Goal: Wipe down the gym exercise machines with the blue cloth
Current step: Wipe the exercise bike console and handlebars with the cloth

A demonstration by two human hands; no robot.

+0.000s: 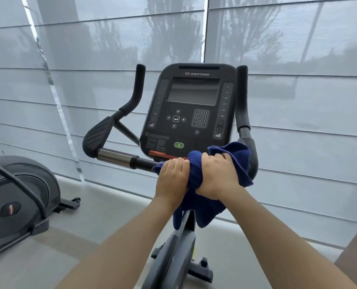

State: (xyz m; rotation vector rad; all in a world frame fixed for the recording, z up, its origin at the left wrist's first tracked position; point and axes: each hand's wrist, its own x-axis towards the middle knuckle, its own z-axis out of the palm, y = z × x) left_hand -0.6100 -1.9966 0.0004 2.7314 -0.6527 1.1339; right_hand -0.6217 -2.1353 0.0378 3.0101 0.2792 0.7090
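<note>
An exercise bike stands in front of me, its dark console (191, 109) facing me between two upright black handlebar horns. The blue cloth (196, 174) is wrapped round the horizontal handlebar just below the console, with loose ends hanging down and flaring to the right. My left hand (172, 179) grips the cloth and bar on the left side. My right hand (217, 175) grips the cloth right beside it, the knuckles of both hands almost touching. The bar under the cloth is hidden; its chrome sleeve (115, 157) shows to the left.
A second grey machine (17, 195) stands at the left edge on the pale floor. Sheer window blinds (298, 101) fill the wall behind the bike. The bike's frame and foot (186, 259) run down between my forearms.
</note>
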